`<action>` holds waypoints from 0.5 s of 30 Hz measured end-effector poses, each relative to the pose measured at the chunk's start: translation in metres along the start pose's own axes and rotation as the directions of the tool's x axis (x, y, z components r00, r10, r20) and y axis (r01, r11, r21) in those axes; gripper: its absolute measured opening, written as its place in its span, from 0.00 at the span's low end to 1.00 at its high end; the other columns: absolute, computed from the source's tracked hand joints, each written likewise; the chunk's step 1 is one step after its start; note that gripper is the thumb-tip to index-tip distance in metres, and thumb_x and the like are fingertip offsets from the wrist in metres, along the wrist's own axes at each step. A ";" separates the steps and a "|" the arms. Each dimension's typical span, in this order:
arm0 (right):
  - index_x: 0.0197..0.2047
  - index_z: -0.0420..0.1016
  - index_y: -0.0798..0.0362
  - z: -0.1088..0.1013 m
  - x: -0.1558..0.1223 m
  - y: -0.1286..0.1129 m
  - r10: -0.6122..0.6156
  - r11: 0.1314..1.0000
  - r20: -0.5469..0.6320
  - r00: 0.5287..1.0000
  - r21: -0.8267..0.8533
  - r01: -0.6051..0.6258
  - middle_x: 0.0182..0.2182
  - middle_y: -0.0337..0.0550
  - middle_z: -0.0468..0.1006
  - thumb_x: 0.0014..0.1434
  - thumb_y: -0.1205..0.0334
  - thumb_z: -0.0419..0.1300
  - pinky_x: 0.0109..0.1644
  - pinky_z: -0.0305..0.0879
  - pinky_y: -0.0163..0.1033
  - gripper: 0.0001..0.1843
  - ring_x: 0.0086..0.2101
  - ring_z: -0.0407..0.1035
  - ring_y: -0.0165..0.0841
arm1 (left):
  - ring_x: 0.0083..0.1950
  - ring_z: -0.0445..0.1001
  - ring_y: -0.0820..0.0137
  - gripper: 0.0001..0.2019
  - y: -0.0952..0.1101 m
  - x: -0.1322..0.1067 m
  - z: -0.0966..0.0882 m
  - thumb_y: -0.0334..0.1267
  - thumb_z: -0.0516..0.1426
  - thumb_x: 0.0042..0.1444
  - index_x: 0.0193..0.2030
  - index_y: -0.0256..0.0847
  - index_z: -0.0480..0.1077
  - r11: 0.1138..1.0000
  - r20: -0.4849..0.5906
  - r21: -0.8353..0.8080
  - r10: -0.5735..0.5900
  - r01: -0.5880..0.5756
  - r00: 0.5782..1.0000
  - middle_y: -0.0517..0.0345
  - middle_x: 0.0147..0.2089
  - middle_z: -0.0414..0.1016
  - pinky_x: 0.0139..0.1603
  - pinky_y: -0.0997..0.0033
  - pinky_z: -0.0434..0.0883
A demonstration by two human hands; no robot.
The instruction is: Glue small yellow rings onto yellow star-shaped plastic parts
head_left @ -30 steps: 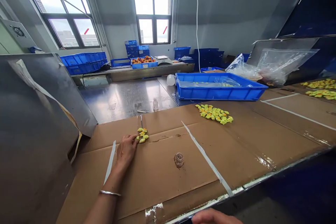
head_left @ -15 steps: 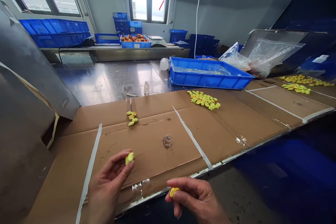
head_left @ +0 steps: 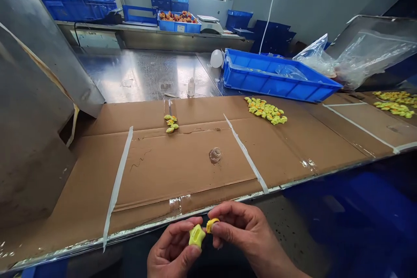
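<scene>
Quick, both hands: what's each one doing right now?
Left hand: closed, pinching a yellow-green star-shaped piece.
Right hand: closed, pinching a small yellow-orange piece.

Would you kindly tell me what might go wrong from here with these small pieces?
The right hand pinches the tiny yellow piece, so it might slip. The left hand holds the green piece apparently beyond the near edge of the cardboard; dropped, it could miss the surface. The clear container might get knocked during a reach.
</scene>
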State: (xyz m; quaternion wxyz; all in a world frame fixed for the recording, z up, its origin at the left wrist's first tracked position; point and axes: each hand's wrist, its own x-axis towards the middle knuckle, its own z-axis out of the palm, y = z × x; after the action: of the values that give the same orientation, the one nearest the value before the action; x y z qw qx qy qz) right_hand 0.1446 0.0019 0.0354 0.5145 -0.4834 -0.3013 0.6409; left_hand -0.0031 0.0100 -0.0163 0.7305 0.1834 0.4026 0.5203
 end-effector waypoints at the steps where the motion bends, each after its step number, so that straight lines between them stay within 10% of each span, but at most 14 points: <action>1: 0.33 0.79 0.56 0.000 -0.001 0.000 0.020 1.000 0.007 1.000 0.008 -0.020 0.23 0.38 0.78 0.50 0.60 0.72 0.31 0.68 0.26 0.10 0.24 0.71 0.24 | 0.35 0.82 0.62 0.15 -0.001 -0.001 -0.001 0.36 0.74 0.27 0.26 0.42 0.81 1.000 -0.009 0.002 -0.006 0.006 1.000 0.50 0.35 0.84 0.37 0.74 0.77; 15: 0.35 0.80 0.59 0.002 -0.001 0.001 0.090 0.995 0.059 0.994 -0.036 -0.088 0.28 0.46 0.80 0.53 0.59 0.69 0.31 0.68 0.28 0.12 0.25 0.71 0.25 | 0.31 0.80 0.67 0.17 -0.002 -0.008 0.003 0.39 0.73 0.30 0.32 0.41 0.82 0.993 -0.012 -0.044 -0.106 0.106 0.994 0.49 0.33 0.84 0.28 0.79 0.73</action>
State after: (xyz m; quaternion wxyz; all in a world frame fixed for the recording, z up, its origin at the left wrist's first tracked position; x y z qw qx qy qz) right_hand 0.1420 0.0010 0.0356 0.4680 -0.4850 -0.3056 0.6726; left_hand -0.0007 0.0027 -0.0128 0.7580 0.1422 0.4055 0.4907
